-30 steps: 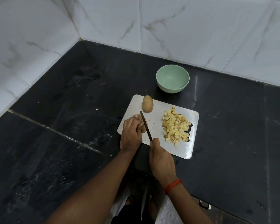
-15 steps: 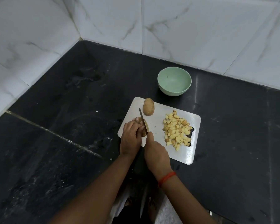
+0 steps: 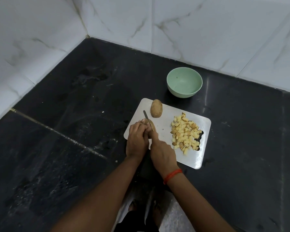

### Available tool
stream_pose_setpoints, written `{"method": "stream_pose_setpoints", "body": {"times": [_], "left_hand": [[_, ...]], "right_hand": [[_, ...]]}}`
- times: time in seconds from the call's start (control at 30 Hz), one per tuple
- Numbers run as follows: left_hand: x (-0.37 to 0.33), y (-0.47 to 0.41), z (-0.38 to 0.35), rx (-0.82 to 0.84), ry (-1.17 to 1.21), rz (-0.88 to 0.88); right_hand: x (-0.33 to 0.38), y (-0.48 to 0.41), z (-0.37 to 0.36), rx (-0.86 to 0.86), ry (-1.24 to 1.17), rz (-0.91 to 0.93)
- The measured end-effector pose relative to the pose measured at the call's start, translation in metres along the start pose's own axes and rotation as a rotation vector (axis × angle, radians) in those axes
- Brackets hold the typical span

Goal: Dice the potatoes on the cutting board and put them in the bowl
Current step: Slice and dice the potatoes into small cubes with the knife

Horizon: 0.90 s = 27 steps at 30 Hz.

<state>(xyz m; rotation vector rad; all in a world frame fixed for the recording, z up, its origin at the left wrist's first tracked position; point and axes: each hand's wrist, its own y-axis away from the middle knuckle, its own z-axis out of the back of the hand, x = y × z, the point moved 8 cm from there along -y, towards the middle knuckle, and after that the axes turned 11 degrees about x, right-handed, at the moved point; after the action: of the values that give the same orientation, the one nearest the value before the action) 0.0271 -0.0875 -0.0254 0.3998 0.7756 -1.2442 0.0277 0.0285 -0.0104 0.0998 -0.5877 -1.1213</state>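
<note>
1. We note the left hand at the near-left corner of the cutting board. Its fingers are curled down over a potato and pin it to the board. This grip is closed on the potato, and only the far and right edges of the potato show past the fingertips.
2. The right hand sits just beside the left, touching or nearly touching it. Its grip is closed round the handle of a knife, with the forefinger laid forward along the top. The handle itself is hidden in the fist.
3. The blade runs away from us, slightly leftward, across the held potato just right of the left fingertips. Its tip reaches past the potato over bare board. We cannot tell how deep the edge sits.
4. A whole unpeeled potato lies at the far edge of the board, beyond the knife tip and clear of both hands.
5. A pile of diced potato covers the right half of the board, partly over the handle cut-out, apart from the right hand.
6. A pale green bowl stands upright on the black stone bench, just beyond the far edge of the board and not touching it.
7. A red thread band circles the right wrist. Marbled white wall tiles back the bench.
</note>
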Motion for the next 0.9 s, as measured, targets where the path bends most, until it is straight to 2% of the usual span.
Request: {"method": "stream_pose_setpoints", "body": {"times": [0.17, 0.33, 0.5, 0.6, 0.7, 0.9], "left_hand": [[0.002, 0.0, -0.001, -0.003, -0.029, -0.003], [-0.001, 0.0, 0.002, -0.026, -0.038, -0.014], [0.002, 0.002, 0.003, -0.044, -0.004, -0.022], [0.003, 0.002, 0.002, -0.029, 0.007, -0.016], [0.004, 0.0, 0.003, -0.022, 0.025, -0.016], [0.01, 0.001, 0.005, -0.024, 0.109, -0.014]], "right_hand": [[-0.019, 0.049, -0.027, 0.057, 0.059, -0.061], [-0.037, 0.089, -0.049, 0.059, -0.024, -0.097], [-0.046, 0.118, -0.046, -0.066, -0.115, -0.081], [-0.039, 0.129, -0.036, -0.201, -0.233, -0.039], [-0.028, 0.112, -0.012, -0.354, -0.279, -0.006], [-0.014, 0.045, 0.003, -0.328, -0.265, 0.017]]}}
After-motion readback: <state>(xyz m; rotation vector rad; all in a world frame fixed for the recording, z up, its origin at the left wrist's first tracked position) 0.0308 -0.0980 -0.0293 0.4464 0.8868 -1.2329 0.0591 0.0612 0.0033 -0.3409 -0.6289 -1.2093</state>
